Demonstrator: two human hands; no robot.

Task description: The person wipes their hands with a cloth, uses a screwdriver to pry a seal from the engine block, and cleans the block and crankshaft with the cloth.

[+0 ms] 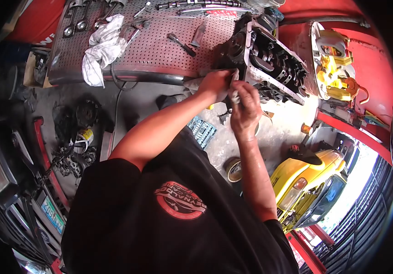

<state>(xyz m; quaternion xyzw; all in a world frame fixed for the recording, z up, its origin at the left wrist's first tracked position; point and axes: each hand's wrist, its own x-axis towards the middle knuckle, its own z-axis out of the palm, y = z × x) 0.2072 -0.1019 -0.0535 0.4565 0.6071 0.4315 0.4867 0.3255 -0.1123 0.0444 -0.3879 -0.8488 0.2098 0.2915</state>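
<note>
— Head view showed what?
— Both hands met at the engine block (269, 59) on the red stand. The left hand (215, 83) pressed its near edge; the right hand (245, 107) pinched a small rag (234, 86), fingers closed.
— Containers?
— A socket case (202, 131) lay open on the floor, sockets inside; a perforated tray (160, 50) held wrenches and a white cloth (103, 45).

The engine block (269, 61) is dark, greasy cast metal with a brighter machined rim. Left of it, the table (160, 50) is perforated sheet metal, dull grey, carrying a crumpled white cloth (103, 45) and shiny steel wrenches (75, 23). Below the block, the concrete floor (278, 132) looks rough and matt.
</note>
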